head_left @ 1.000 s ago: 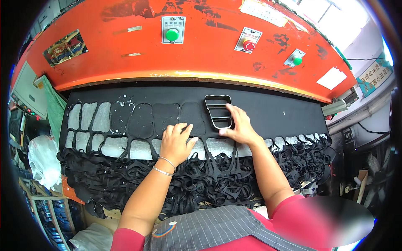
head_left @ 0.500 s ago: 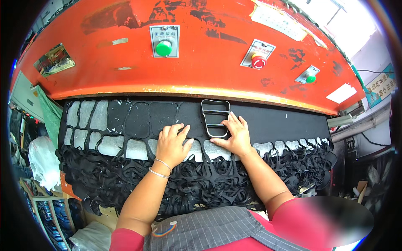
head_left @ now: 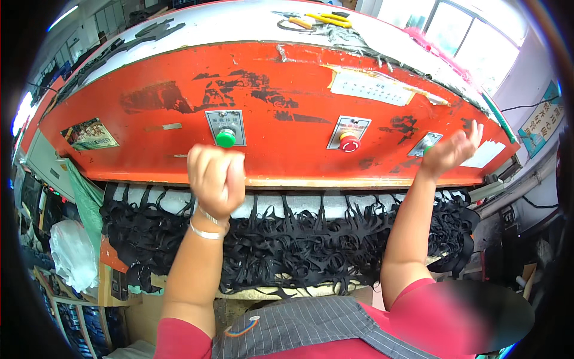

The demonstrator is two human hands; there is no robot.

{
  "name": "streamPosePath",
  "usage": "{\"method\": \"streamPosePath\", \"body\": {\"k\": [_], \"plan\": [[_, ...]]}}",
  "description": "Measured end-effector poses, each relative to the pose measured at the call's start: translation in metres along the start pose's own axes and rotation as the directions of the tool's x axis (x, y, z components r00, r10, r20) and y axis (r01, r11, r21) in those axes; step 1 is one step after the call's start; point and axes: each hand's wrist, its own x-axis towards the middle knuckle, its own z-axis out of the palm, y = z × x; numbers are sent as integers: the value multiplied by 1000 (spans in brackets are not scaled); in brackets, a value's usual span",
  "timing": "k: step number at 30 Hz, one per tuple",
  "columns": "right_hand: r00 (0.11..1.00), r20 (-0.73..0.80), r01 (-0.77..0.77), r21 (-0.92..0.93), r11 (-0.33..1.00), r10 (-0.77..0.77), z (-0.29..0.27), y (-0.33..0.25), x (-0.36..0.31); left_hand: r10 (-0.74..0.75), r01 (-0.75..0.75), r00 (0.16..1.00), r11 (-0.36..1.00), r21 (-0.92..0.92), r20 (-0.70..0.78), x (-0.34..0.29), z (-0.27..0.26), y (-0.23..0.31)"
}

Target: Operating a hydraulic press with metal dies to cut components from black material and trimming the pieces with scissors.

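Observation:
My left hand [head_left: 216, 179] is curled into a fist with nothing showing in it. It is raised in front of the red machine panel, just below the left green push button [head_left: 225, 138]; whether it touches the button I cannot tell. My right hand [head_left: 452, 149] has its fingers stretched out, and its thumb side covers part of the right green button [head_left: 427, 149]. Black material cut into a web of strips [head_left: 299, 242] hangs in a tangled mass below the panel. Pale board [head_left: 272, 203] shows between the strips. The metal cutting die is out of sight.
A red stop button [head_left: 349, 142] sits between the green ones on the orange-red panel [head_left: 287, 161]. Yellow-handled scissors [head_left: 329, 21] lie on the machine's white top. A white plastic bag [head_left: 75, 254] hangs at left above a rack [head_left: 78, 317].
Both hands have left the sheet and the cutting die and risen to the panel's buttons. My left hand has closed into a fist. The view has tilted upward, showing the machine's top.

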Motion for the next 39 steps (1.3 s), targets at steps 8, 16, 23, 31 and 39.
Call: {"method": "streamPosePath", "body": {"k": [8,16,23,31,39], "plan": [[879,465,-171,111,979,101,-71,-81,-39,-355,450,788,889,-78,503,-35,-71,72],[-95,964,-155,233,960,-250,-213,-242,-171,-236,327,404,939,101,884,-146,-135,175],[-73,984,-56,157,986,-161,-222,-251,-181,-302,302,452,937,174,840,-164,-139,186],[-451,813,-463,139,875,-368,-146,-193,-146,-93,454,-161,877,157,983,-87,-97,113],[-224,791,241,611,755,-569,109,-61,-178,-240,508,654,842,-182,717,-104,107,11]]}}
